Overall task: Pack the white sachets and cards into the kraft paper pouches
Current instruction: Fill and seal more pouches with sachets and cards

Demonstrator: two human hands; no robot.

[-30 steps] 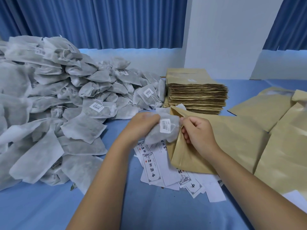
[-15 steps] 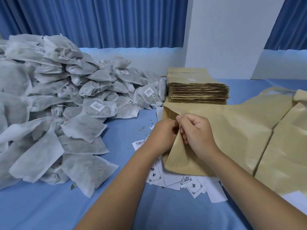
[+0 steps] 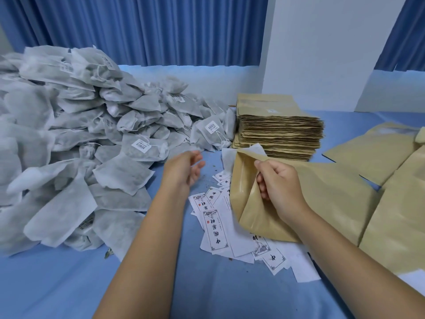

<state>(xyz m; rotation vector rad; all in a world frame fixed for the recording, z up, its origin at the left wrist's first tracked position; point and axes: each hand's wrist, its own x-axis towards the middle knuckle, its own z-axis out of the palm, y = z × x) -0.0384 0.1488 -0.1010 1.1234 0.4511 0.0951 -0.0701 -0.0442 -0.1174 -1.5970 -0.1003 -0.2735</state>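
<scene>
Lower centre: cards (image 3: 216,229) scattered on blue counter (image 3: 57,284), partly under kraft pouch (image 3: 326,199). Right of centre: right hand (image 3: 279,185) grasping the pouch's open mouth, fingers curled round the upper flap. Centre: left hand (image 3: 184,171) released, fingers loosely spread, empty, above counter. Left half: white sachets (image 3: 80,146) heaped. Behind pouch: stack of flat pouches (image 3: 278,130). Right edge: further pouches (image 3: 391,215) lying flat.

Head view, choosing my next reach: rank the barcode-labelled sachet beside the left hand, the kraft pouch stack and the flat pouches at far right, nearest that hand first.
From the left hand:
1. Barcode-labelled sachet, just to its left.
2. Kraft pouch stack, behind and right.
3. Flat pouches, far right.
</scene>
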